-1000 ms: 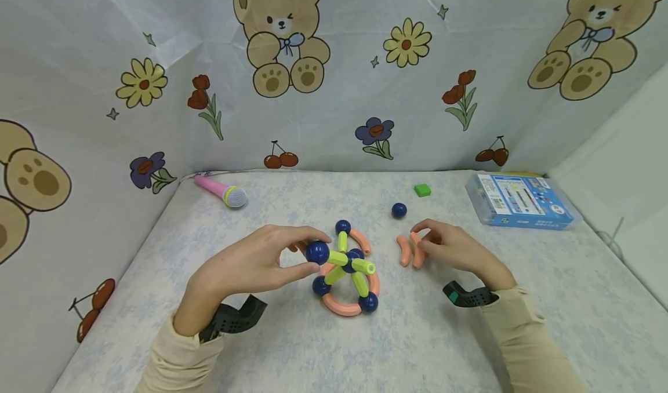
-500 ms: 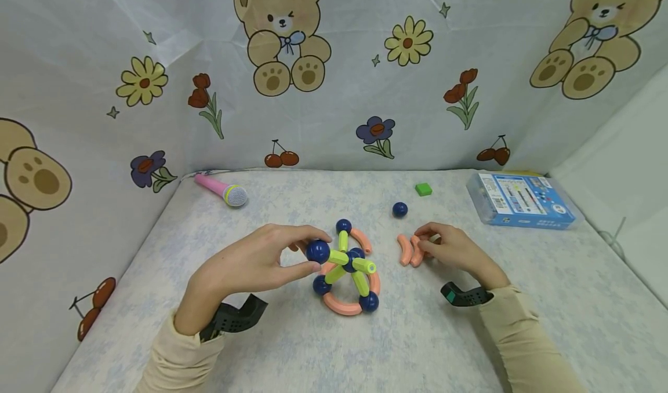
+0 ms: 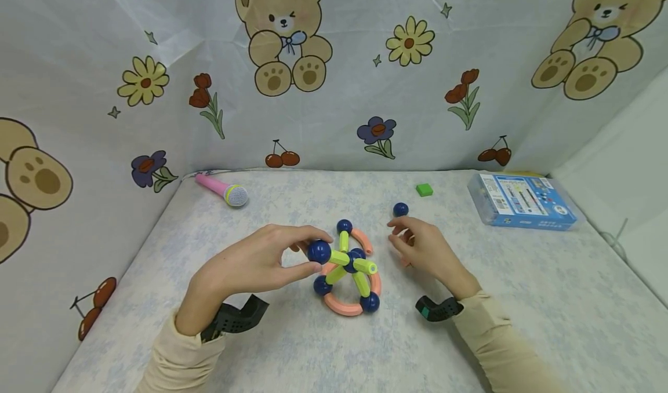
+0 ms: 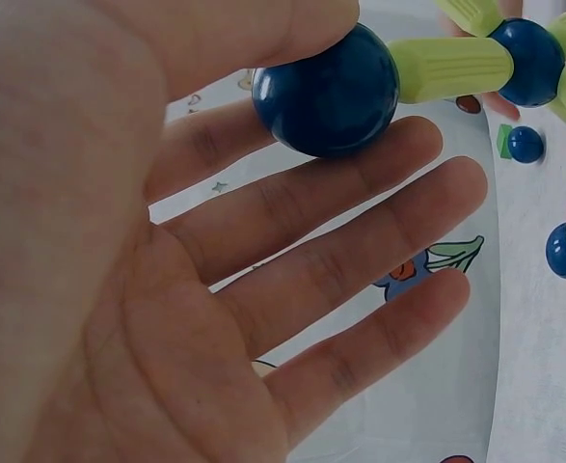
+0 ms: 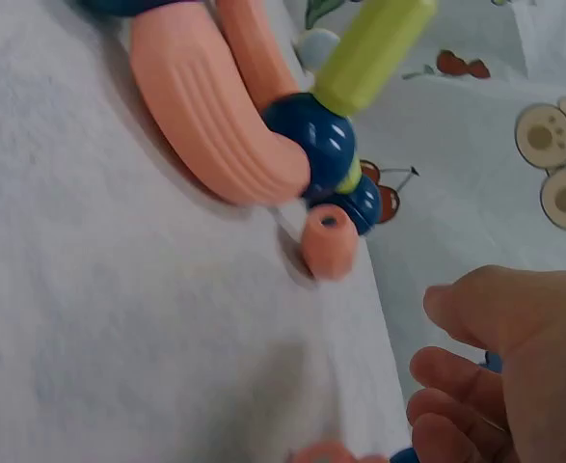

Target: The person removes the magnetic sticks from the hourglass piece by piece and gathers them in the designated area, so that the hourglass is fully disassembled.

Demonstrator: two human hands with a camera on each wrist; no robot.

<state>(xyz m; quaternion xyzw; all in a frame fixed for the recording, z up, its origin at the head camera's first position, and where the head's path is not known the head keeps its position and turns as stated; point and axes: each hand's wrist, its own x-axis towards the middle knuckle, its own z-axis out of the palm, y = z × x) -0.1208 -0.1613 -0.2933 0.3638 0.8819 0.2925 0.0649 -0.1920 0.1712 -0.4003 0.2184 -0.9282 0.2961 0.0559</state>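
My left hand (image 3: pixel 261 258) pinches a large dark blue ball (image 3: pixel 319 251) between thumb and forefinger. Its other fingers extend past the ball in the left wrist view. From this ball a lime-green rod (image 4: pixel 456 69) leads to the hub of a magnetic ball-and-rod model. The model has more blue balls (image 3: pixel 370 302), lime rods and a base of curved salmon sticks (image 3: pixel 341 306). To its right hovers my right hand (image 3: pixel 425 251), loosely curled, with no object visible between thumb and fingers. A loose curved salmon stick (image 3: pixel 406 262) shows below that hand, mostly hidden by it.
A loose blue ball (image 3: pixel 400 209) lies just beyond my right hand, and a green block (image 3: pixel 424 190) is behind it. A blue-and-clear box (image 3: pixel 524 203) sits at the back right. A pink toy microphone (image 3: pixel 221 190) lies at the back left, before a patterned cloth.
My right hand has left the loose salmon sticks it was touching and moved left, toward the model, covering them. The left hand and the model stay in place.
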